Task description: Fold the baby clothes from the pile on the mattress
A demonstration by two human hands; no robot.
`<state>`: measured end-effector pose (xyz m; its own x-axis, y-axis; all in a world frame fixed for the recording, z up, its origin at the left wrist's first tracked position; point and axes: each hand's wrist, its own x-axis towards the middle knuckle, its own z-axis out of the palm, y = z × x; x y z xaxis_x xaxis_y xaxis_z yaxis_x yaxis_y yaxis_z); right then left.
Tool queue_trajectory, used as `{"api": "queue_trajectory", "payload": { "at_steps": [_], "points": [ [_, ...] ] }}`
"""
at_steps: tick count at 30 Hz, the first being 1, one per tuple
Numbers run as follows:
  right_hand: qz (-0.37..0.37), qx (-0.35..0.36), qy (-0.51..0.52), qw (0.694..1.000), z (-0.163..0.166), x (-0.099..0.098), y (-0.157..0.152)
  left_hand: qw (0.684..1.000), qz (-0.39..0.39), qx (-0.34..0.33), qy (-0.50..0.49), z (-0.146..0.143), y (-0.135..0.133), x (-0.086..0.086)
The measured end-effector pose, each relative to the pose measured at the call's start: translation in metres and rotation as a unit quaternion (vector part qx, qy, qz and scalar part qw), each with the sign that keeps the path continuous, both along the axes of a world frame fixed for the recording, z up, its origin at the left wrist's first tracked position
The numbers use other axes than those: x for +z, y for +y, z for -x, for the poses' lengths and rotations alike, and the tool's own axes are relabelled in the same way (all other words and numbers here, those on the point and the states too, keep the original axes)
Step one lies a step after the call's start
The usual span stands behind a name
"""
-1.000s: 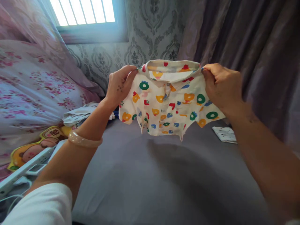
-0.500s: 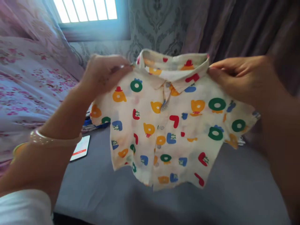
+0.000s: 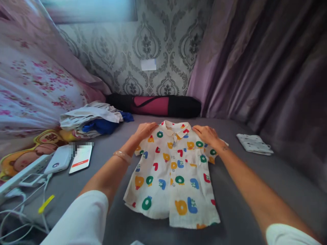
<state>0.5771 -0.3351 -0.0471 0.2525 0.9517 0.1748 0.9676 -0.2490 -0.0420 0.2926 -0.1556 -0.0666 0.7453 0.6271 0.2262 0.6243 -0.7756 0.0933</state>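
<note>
- Here, a white short-sleeved cloth shirt with red, yellow, green and blue prints lies front up on a grey sheet.
- The left hand pinches one shoulder in its fingers; the right hand likewise pinches the other.
- A folded white spotted cloth lies well apart, rightward.

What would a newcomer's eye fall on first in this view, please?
Most likely the shirt, white with bright printed shapes, front up on the grey sheet, with the left hand and right hand at its shoulders. Next might come the black and dark-red bag lying along the foot of the patterned wall, then the yellow cushion at the far left, by the power strip.
</note>
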Motion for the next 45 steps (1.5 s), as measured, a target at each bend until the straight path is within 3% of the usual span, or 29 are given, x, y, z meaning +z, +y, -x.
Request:
{"api": "queue_trajectory", "payload": {
  "at_steps": [5,11,22,31,35,40,45],
  "points": [
    [0.034,-0.008,-0.003,0.999,-0.001,-0.035,0.007,0.998,0.036,0.031,0.037,-0.012,0.003,-0.038],
    [0.063,-0.006,-0.007,0.998,-0.009,-0.057,0.019,0.996,0.043,0.033,0.065,-0.022,0.014,-0.055],
    [0.098,-0.013,-0.002,0.995,-0.024,-0.059,0.054,0.994,0.028,0.069,0.08,-0.043,0.044,-0.063],
    [0.13,-0.015,-0.005,0.991,-0.032,-0.082,0.073,0.991,0.07,0.064,0.098,-0.053,0.054,-0.075],
    [0.098,-0.02,0.001,0.995,-0.032,-0.089,0.073,0.99,0.077,0.077,0.09,-0.053,0.055,-0.075],
    [0.087,-0.058,0.021,0.994,-0.038,-0.089,0.071,0.985,0.089,0.134,0.067,-0.042,0.065,-0.075],
    [0.103,-0.088,0.077,0.988,-0.062,-0.082,0.062,0.975,0.171,0.142,0.027,-0.005,0.082,-0.066]
  ]
}}
